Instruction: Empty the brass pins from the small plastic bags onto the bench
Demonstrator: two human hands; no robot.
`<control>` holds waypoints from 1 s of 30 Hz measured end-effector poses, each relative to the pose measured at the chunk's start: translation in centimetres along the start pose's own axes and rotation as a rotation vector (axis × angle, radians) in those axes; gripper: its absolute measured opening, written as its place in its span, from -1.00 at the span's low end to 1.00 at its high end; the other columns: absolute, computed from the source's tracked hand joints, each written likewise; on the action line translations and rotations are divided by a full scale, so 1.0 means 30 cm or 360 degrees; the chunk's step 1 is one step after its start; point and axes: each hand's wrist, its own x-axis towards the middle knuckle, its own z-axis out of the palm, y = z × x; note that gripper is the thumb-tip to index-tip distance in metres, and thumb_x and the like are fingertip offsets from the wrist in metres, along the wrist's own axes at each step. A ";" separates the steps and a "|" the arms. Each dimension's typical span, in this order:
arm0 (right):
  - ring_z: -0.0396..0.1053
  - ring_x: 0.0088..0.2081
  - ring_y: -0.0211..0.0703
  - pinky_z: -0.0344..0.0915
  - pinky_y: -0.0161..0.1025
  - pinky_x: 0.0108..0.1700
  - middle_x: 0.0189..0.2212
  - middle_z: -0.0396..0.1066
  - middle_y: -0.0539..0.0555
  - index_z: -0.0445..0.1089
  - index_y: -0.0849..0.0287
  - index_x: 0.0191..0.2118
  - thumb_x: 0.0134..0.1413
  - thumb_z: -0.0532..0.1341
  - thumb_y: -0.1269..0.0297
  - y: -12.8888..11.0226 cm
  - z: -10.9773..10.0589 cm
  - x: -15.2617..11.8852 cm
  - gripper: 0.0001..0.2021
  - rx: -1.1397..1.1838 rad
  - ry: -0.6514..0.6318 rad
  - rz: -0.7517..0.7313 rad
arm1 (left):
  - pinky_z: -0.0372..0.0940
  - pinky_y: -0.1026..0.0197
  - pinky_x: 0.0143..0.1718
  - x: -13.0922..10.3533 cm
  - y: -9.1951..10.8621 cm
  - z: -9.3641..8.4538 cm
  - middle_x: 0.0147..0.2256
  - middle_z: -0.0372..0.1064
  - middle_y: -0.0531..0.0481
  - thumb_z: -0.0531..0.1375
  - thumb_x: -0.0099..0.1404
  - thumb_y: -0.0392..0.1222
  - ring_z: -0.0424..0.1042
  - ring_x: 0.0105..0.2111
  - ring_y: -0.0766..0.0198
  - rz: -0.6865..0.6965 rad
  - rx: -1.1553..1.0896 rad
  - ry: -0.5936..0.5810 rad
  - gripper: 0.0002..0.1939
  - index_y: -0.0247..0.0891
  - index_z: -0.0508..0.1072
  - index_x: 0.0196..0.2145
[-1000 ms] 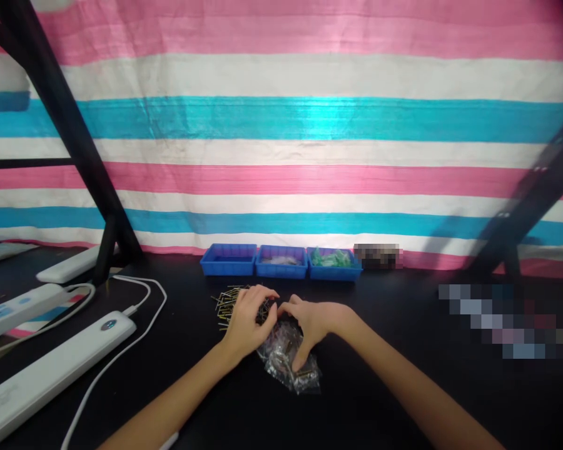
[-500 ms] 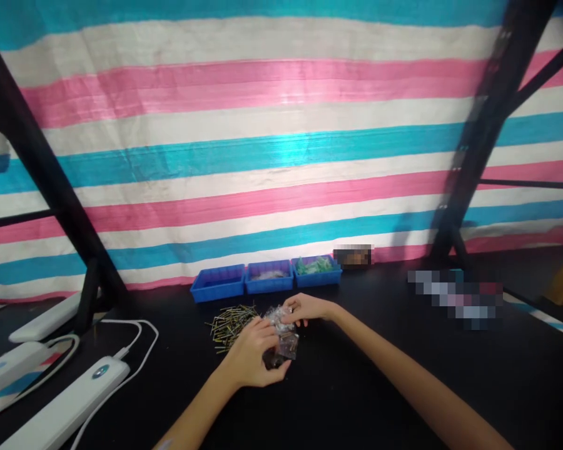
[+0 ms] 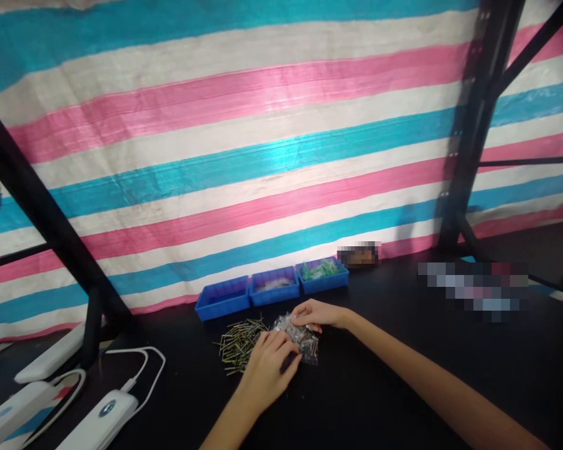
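Clear plastic bags (image 3: 308, 345) with small pieces inside lie in a heap on the black table. At the heap's far side, my right hand (image 3: 323, 314) has its fingers closed in a pinch on one clear plastic bag. My left hand (image 3: 273, 364) is at the near left of the heap, fingers curled and thumb drawn close to the fingertips. Whatever it grips is hidden. Just left of it spreads a loose pile of thin yellowish and dark metal pins (image 3: 240, 342), probably screws or nails; their exact kind is too small to tell.
Behind the hands stand a blue tray (image 3: 223, 307), a second blue tray (image 3: 276, 297) with clear plastic inside, and a third blue tray (image 3: 323, 287) with green pieces. A white power bank (image 3: 98, 419) with a cable and a power strip (image 3: 16, 409) lie left. Black frame legs (image 3: 469, 144) flank the table.
My left hand's thumb has drawn in toward its fingers, and the bag that showed beside it now lies more to the right. The view has tilted and shifted slightly.
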 end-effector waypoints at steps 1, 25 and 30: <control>0.06 -0.73 -0.46 0.01 -0.49 -0.70 -0.77 0.16 -0.16 0.43 0.28 -0.28 -0.09 0.27 0.04 0.001 -0.001 0.000 -0.63 0.0022 0.0010 -0.0010 | 0.18 0.13 -0.25 0.001 0.000 -0.002 -0.36 0.35 0.01 0.05 0.25 -0.27 0.32 -0.32 0.22 -0.0015 0.0014 0.0039 -0.89 -0.18 0.36 -0.37; 0.04 -0.74 -0.45 -0.04 -0.46 -0.70 -0.77 0.14 -0.14 0.43 0.28 -0.34 -0.05 0.22 0.04 0.036 0.048 0.006 -0.66 0.0156 0.0689 -0.0235 | 0.13 0.15 -0.23 0.007 -0.058 0.012 -0.33 0.37 0.00 0.01 0.29 -0.18 0.31 -0.29 0.21 -0.0196 -0.0115 -0.0023 -0.80 -0.20 0.41 -0.36; 0.05 -0.74 -0.44 -0.01 -0.45 -0.70 -0.75 0.17 -0.13 0.45 0.26 -0.30 -0.07 0.23 0.05 0.039 0.064 0.006 -0.66 0.0178 0.0764 -0.0246 | 0.11 0.16 -0.24 0.007 -0.066 0.024 -0.38 0.36 0.02 -0.01 0.31 -0.12 0.32 -0.35 0.23 -0.0299 -0.0159 0.0066 -0.76 -0.22 0.38 -0.40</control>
